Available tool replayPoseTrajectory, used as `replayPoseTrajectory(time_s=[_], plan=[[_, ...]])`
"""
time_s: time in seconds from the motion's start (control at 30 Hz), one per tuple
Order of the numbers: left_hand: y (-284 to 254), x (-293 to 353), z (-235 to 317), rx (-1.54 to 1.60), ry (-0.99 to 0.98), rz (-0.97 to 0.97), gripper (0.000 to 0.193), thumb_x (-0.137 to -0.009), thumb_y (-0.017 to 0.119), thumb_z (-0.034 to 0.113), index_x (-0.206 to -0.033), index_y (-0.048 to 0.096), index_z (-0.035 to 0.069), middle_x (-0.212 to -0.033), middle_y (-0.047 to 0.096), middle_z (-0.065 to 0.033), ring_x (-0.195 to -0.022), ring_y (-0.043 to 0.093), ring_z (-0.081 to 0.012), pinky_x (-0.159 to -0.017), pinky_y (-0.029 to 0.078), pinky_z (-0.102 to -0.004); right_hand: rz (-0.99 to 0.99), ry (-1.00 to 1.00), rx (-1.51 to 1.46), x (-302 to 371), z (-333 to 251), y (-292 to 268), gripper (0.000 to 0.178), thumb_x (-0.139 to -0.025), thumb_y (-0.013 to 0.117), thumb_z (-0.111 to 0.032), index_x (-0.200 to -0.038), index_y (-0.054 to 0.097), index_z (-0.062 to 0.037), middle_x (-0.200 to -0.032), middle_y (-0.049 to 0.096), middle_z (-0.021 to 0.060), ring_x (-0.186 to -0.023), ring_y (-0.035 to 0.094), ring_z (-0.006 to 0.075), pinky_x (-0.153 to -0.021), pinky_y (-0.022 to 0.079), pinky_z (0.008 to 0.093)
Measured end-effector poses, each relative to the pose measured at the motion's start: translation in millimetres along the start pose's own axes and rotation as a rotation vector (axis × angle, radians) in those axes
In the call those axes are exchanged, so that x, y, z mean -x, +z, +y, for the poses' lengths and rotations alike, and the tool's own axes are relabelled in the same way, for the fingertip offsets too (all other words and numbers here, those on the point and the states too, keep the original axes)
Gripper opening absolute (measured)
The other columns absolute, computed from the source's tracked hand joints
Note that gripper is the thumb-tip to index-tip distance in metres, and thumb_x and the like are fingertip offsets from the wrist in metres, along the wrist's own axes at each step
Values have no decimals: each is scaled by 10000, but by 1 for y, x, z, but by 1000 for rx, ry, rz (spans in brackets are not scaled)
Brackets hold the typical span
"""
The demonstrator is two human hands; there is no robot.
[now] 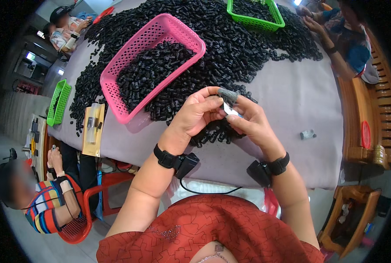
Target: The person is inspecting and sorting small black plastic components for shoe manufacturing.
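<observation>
My left hand [198, 109] and my right hand [252, 120] meet over the near edge of the pile, their fingers closed in a pinch. Between the fingertips is a small white-and-blue piece [232, 110], partly covered, its kind not clear. Dark grey wrapping [227, 95] shows at a fingertip just above it; which hand's finger it covers is hard to tell. Small black plastic parts [213, 133] lie loose beneath both hands. Left of them, a pink perforated basket [112, 94] stands tilted in the picture, filled with the same parts.
Green baskets stand at the far side [259, 26] and left edge [51, 115] of the grey-covered table [292, 96]. A yellow board with a clear tube [93, 129] lies at left, a small grey item [308, 134] at right. Other people sit around; one is on a red chair [88, 210].
</observation>
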State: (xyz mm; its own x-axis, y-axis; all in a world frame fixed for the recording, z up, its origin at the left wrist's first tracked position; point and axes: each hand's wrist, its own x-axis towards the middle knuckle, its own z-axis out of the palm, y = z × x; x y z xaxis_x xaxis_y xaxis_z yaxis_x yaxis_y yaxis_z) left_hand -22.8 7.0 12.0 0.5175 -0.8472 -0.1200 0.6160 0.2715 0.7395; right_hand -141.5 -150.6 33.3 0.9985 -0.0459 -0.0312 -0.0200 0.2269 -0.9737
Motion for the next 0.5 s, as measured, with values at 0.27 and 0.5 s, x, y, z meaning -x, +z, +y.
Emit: replayPoseTrajectory(time_s=[0.27, 0.5], plan=[[-3, -1, -1, 130, -37, -37, 241, -908, 635, 91, -1140, 571, 73, -953, 666, -42, -768, 666, -129, -715, 567, -255, -32, 22, -3, 0, -3, -1, 458, -874, 649, -108, -1308, 521, -32, -730, 526, -66, -583, 440, 13, -491, 330, 175], [-3, -1, -1, 155, -73, -30, 239, -900, 641, 74, -1129, 575, 63, -934, 664, -56, -729, 667, -141, -684, 574, -258, -62, 68, -83, 0, -3, -5, 434, -892, 636, -108, -1306, 531, -32, -742, 537, -62, -589, 432, 11, -485, 312, 167]])
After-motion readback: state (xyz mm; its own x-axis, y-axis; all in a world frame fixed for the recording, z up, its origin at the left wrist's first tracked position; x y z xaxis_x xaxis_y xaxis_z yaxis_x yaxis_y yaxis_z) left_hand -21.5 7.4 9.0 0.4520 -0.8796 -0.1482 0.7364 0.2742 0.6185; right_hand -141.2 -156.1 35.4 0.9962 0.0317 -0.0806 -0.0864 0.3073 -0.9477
